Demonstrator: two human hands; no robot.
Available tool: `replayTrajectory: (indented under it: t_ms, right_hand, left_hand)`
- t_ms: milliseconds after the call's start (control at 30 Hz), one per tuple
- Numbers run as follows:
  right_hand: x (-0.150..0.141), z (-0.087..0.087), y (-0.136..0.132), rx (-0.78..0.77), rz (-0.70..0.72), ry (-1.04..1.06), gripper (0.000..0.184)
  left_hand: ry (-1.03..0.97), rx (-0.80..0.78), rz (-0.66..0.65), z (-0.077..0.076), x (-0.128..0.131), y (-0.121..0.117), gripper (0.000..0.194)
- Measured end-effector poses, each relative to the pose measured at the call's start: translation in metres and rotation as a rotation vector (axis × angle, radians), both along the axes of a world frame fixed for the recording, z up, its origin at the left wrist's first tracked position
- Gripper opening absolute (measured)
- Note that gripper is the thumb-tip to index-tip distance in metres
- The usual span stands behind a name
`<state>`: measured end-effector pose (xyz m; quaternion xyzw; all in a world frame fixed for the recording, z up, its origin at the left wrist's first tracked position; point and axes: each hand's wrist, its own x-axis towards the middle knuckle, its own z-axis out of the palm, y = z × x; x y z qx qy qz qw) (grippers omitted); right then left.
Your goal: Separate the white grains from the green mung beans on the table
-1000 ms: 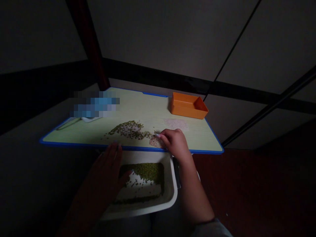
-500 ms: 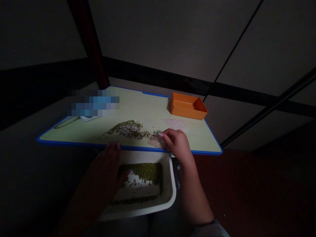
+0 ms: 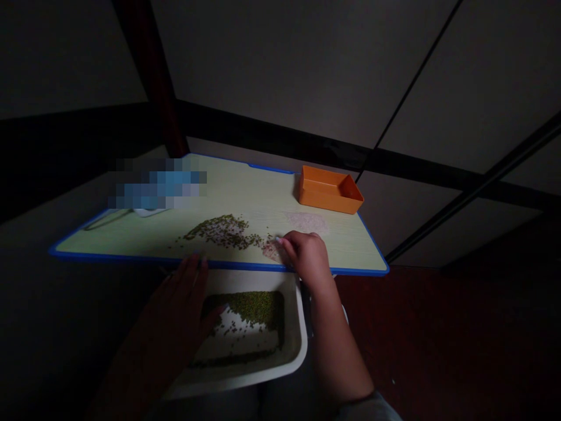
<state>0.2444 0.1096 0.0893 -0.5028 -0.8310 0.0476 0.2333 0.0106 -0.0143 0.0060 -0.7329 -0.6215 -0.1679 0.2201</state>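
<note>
My right hand [image 3: 309, 257] rests low over the front of the pale table, its thumb and fingers pinched together; anything between them is too small to make out. By its fingertips lies a pinkish, patterned patch [image 3: 272, 251], partly covered by the hand. Left of it, small green beans [image 3: 219, 230] are scattered in a loose heap on the tabletop. My left hand [image 3: 186, 304] is spread with fingers stretched out, over the left side of a white plastic tub [image 3: 302, 339], fingertips near the table's blue edge. More green beans [image 3: 258, 307] lie in the tub.
An orange open box [image 3: 331, 202] stands at the table's back right. In front of it is a pale pink patch [image 3: 307, 221]. Something blurred out, with a white base [image 3: 151, 211], sits at the left. Behind the table [image 3: 228, 181] rises a panelled wall.
The view has shifted slightly, moving everything a little left. My right hand has moved slightly relative to the pinkish patch, whose pattern shows more now. My left hand keeps its pose.
</note>
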Motion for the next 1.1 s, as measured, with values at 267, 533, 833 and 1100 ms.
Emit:
replayTrajectory:
  t_ms: [267,533,833,1100]
  right_hand:
    - [0.013,-0.004,0.008,-0.008,-0.105,0.001,0.026]
    - [0.019,-0.007,0.012,0.006,-0.139,0.039,0.025]
    - [0.012,-0.007,0.012,-0.013,-0.103,0.080,0.024]
    - [0.015,-0.011,0.014,-0.061,-0.042,0.212,0.025]
  left_hand:
    - [-0.014,-0.010,0.003,-0.006,-0.001,0.002,0.081]
    - [-0.018,-0.008,0.013,-0.006,-0.002,0.002,0.082]
    - [-0.028,-0.031,0.004,-0.004,-0.001,0.001,0.083]
    - [0.015,-0.015,-0.010,-0.001,0.000,0.001,0.082]
